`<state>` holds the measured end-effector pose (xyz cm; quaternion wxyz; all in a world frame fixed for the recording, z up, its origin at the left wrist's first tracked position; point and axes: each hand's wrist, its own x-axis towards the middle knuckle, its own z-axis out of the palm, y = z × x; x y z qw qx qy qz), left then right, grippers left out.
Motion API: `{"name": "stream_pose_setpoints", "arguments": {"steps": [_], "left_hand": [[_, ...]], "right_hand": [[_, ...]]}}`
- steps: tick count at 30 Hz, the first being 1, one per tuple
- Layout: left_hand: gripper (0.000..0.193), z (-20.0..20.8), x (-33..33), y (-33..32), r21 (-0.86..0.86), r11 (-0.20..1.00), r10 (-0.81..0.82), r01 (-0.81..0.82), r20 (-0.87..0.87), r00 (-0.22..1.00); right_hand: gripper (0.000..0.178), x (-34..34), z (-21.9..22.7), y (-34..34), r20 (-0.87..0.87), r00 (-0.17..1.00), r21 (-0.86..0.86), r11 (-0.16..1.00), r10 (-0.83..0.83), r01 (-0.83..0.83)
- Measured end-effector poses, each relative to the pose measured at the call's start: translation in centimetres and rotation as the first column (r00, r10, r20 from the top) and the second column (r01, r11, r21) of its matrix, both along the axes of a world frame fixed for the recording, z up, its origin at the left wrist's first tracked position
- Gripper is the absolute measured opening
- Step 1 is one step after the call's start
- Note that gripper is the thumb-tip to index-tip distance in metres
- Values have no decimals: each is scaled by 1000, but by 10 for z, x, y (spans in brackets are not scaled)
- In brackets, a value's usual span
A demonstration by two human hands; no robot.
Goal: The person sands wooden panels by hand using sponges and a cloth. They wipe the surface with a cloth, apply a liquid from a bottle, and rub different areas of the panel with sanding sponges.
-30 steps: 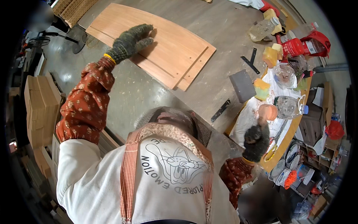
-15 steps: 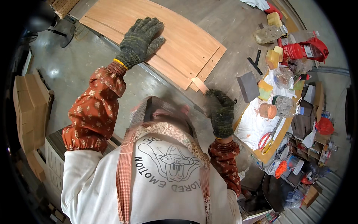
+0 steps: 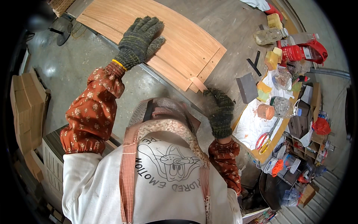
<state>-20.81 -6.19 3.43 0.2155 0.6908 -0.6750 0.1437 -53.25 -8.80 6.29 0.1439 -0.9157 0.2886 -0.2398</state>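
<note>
My left hand (image 3: pixel 138 43), in a dark green knitted glove, lies flat with fingers stretched out on a light wooden panel (image 3: pixel 179 37). The panel has a curved far edge, grooves and small holes near its right end. At the panel's near right corner, my right hand (image 3: pixel 220 112), gloved alike, is closed around the lower end of a thin tan strip (image 3: pixel 198 83). The strip's other end lies over the panel's corner. My right fingertips are partly blurred, and the held end of the strip is hidden in the glove.
Right of my right hand are a dark grey block (image 3: pixel 247 88), a black angled piece (image 3: pixel 254 64), yellow sponges (image 3: pixel 272 59), plastic bottles (image 3: pixel 270 36) and scissors (image 3: pixel 264 141) on a white cloth. Cardboard boxes (image 3: pixel 28 108) stand on the floor at left.
My left hand stays flat on the panel. My right hand has shifted slightly up and still grips the strip. The whole view has moved a little.
</note>
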Motion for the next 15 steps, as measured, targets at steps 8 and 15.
{"name": "stream_pose_setpoints", "arguments": {"steps": [8,15], "left_hand": [[50,-2,1,0,7,1000,2,-2,-11,1000],[50,-1,1,0,27,1000,11,-12,1,1000]], "right_hand": [[28,-3,-4,-5,-47,997,-130,989,62,-67],[25,-1,5,-6,26,998,132,990,52,-55]]}}
